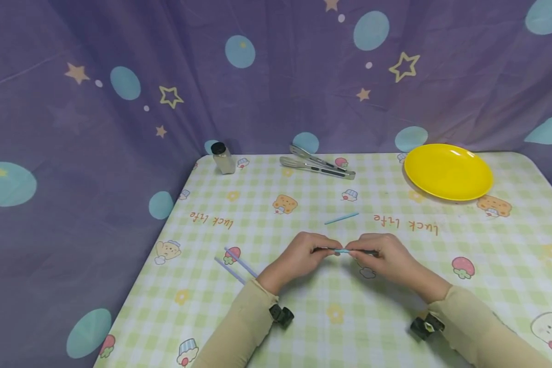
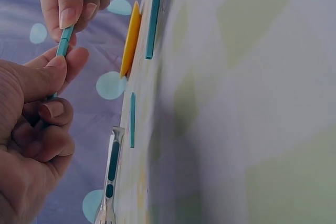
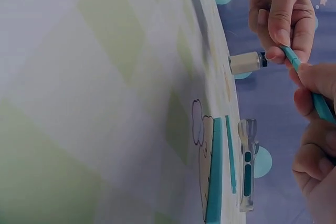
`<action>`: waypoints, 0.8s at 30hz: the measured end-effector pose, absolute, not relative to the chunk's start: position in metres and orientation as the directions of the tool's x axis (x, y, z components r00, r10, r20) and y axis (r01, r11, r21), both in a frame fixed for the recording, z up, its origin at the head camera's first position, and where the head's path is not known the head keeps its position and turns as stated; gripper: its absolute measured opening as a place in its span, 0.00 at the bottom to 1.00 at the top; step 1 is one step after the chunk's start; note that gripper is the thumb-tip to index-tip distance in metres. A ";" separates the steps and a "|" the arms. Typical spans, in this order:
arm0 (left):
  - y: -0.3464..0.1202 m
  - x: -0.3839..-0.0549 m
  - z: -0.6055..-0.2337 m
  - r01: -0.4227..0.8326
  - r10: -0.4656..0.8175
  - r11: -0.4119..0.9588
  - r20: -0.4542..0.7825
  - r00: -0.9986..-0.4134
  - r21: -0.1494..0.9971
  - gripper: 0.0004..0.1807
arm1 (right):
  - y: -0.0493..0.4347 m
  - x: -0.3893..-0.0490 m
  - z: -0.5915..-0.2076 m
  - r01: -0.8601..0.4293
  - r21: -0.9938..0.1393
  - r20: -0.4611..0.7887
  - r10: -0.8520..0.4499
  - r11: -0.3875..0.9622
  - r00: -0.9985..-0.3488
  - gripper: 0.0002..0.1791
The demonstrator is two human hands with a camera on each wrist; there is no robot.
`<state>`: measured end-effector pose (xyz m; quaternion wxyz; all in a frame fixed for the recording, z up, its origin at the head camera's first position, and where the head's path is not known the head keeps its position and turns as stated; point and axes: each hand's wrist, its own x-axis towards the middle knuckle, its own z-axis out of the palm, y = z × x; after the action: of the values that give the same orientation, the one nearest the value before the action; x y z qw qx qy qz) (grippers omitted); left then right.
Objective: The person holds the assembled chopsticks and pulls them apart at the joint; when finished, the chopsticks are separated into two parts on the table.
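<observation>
Left hand (image 1: 305,254) and right hand (image 1: 386,254) are pinching a teal stick (image 2: 64,44) either side of its seam, fingers curled, holding it above the bench (image 1: 299,322). Two more teal sticks (image 2: 152,24) are lying there. Left sleeve (image 1: 246,319) is partly blocking purple sticks (image 1: 241,263). Tongs (image 1: 322,169), jar (image 1: 225,162), yellow plate (image 1: 446,174) are sitting behind.

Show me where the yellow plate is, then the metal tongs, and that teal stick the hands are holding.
Yellow plate (image 1: 448,173): head view, middle of its upper face.
Metal tongs (image 1: 317,167): head view, midway along the nearer arm.
Held teal stick (image 2: 62,49): left wrist view, its exposed stretch.
</observation>
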<state>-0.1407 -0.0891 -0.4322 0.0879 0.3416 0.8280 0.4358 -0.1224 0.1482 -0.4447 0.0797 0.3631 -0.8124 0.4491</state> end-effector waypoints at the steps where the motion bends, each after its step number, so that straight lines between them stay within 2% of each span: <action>1: -0.089 -0.141 -0.432 0.485 0.642 0.383 0.152 -0.752 0.786 0.11 | 0.148 -0.123 -0.444 -0.670 -0.667 0.463 -0.523 0.326 -0.716 0.11; 6: -0.088 -0.140 -0.432 0.474 0.637 0.377 0.149 -0.757 0.796 0.11 | 0.149 -0.124 -0.444 -0.687 -0.654 0.479 -0.530 0.316 -0.700 0.11; 12: -0.087 -0.140 -0.431 0.467 0.599 0.427 0.145 -0.787 0.774 0.08 | 0.149 -0.123 -0.443 -0.693 -0.619 0.469 -0.533 0.370 -0.704 0.12; 24: -0.085 -0.140 -0.432 0.499 0.542 0.398 0.241 -0.805 0.770 0.09 | 0.147 -0.124 -0.442 -0.746 -0.550 0.554 -0.504 0.375 -0.662 0.15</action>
<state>-0.1398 -0.0846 -0.4322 0.0239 0.3115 0.8357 0.4516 -0.1243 0.1472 -0.4422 0.1484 0.3833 -0.8157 0.4071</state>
